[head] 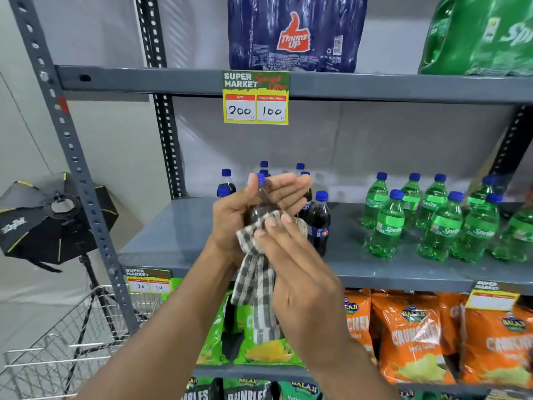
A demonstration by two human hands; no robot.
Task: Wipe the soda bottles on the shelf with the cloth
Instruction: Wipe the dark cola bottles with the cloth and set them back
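My left hand [245,209] grips a dark cola bottle [259,204] with a blue cap, lifted in front of the middle shelf [173,241]. My right hand [300,272] presses a grey and white checked cloth [256,275] against the bottle's lower body; the cloth's loose end hangs down below the hands. Behind the hands stand several more dark cola bottles [318,223] with blue caps. To the right on the same shelf stands a group of green Sprite bottles [438,223].
Above, a shelf holds a blue Thums Up pack [297,33] and a green Sprite pack [481,36], with a price tag [255,98] below. Orange snack bags [418,336] and green ones fill the lower shelf. A wire shopping cart [66,347] and a studio light [49,217] stand at left.
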